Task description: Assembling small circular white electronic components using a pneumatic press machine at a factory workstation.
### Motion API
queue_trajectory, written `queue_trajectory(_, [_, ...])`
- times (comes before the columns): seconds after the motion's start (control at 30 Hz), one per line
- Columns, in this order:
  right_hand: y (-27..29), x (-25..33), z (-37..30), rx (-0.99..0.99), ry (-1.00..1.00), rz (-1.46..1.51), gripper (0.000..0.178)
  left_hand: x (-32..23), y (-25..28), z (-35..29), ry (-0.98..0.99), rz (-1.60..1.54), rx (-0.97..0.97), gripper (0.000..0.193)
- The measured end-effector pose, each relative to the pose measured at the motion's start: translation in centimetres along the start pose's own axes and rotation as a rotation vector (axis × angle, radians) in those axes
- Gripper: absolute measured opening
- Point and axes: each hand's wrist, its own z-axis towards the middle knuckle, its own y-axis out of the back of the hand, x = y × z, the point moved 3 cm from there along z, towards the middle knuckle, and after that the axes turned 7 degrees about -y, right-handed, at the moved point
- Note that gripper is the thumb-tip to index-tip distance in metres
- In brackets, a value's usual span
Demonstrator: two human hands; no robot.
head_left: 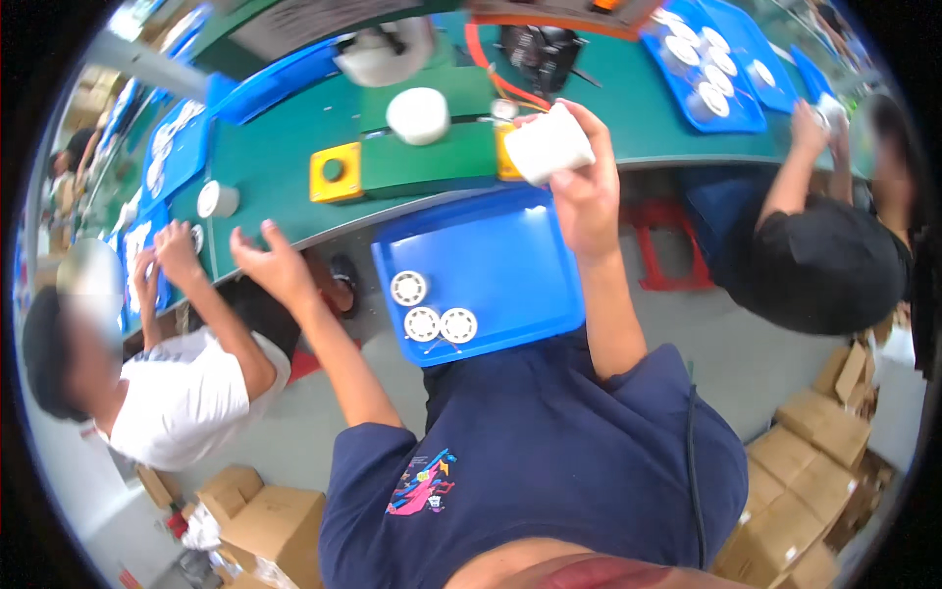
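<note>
Gripping a white, plastic-looking cylinder (549,144) by its side in the right hand (589,187), likely for steadiness, far-right of the blue rectangular plastic tray (496,260). Holding nothing in the spread-fingered left hand (273,263).

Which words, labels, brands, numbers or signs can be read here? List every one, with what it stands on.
No text is sharp enough to quote.
Dark blue shirt: tiny print beside a colourful figure, too small to read.
Pale sheet at the top edge: blurred lines, unreadable.
Cardboard boxes at lower right: any marks too blurred to tell.
White cup-shaped part in the right hand: no lettering visible.
</note>
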Motion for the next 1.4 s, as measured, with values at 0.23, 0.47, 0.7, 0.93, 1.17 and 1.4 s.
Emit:
queue_trajectory(0.23, [10.4,3.2,-0.9,0.300,-0.304,0.721,0.085,1.9,-0.9,1.1,0.004,0.043,-0.013,0.068])
queue_trajectory(0.47, [15.8,4.7,0.3,-0.173,-0.054,0.206,0.063,3.9,-1.0,2.5,0.079,0.091,-0.009,0.073])
queue_trajectory(0.7, [20.2,3.2,7.6,-0.446,0.425,-1.390,0.053,7.8,0.1,3.7,0.033,0.261,-0.080,0.076])
queue_trajectory(0.93, [28.8,4.0,9.6,-0.615,0.453,-1.590,0.051,3.6,-3.5,4.5,0.103,0.191,0.003,0.084])
queue_trajectory(1.17, [27.7,2.1,12.2,-0.580,0.506,-1.515,0.053,4.4,-3.9,7.5,0.210,0.144,-0.153,0.101])
queue_trajectory(1.4, [24.1,1.4,9.2,-0.657,0.602,-1.515,0.054,9.2,-3.1,9.1,0.173,-0.041,-0.150,0.094])
